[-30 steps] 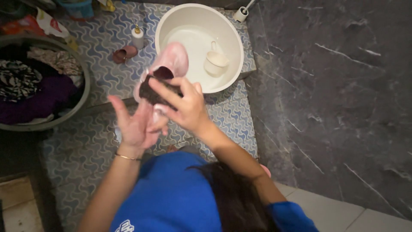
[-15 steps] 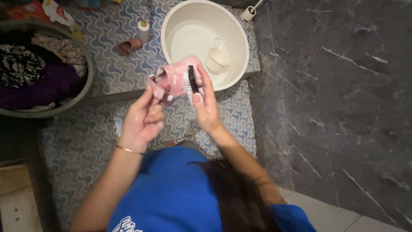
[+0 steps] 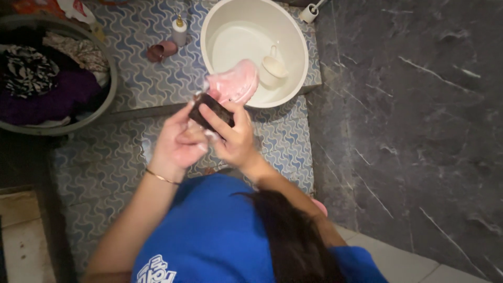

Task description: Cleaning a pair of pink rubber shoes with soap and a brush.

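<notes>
The left hand (image 3: 175, 144) grips a pink shoe (image 3: 233, 85), seemingly by its heel. The right hand (image 3: 233, 139) presses a dark brush (image 3: 211, 109) against it, beside the white basin (image 3: 298, 39).

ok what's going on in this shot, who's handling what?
A person in a blue top holds a small pink shoe in the left hand and presses a dark scrubbing brush against it with the right hand. The shoe sits just over the near rim of a round white plastic basin, which has a white scoop cup inside. On the patterned blue tile ledge are a second small pink shoe, a white pump bottle and a grey tub of clothes.
</notes>
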